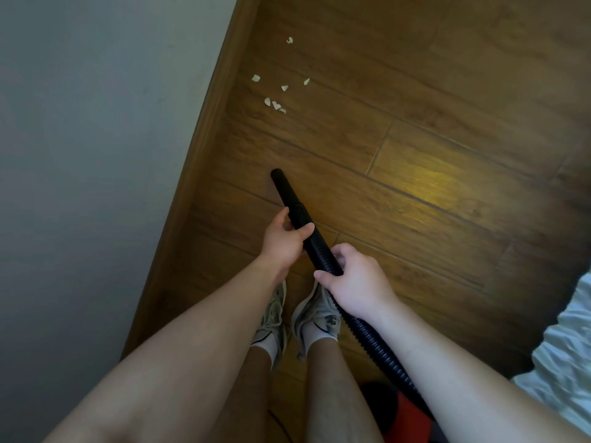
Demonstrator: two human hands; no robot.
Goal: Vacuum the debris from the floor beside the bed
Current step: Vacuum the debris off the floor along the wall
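Both hands, left hand (285, 238) & right hand (351, 276), gripped the ribbed hose (315, 241); bendy, so hold near nozzle. Debris (275, 97) looked light, well ahead.

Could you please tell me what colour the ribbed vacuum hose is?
The ribbed plastic vacuum hose is black throughout, seen best in the head view.
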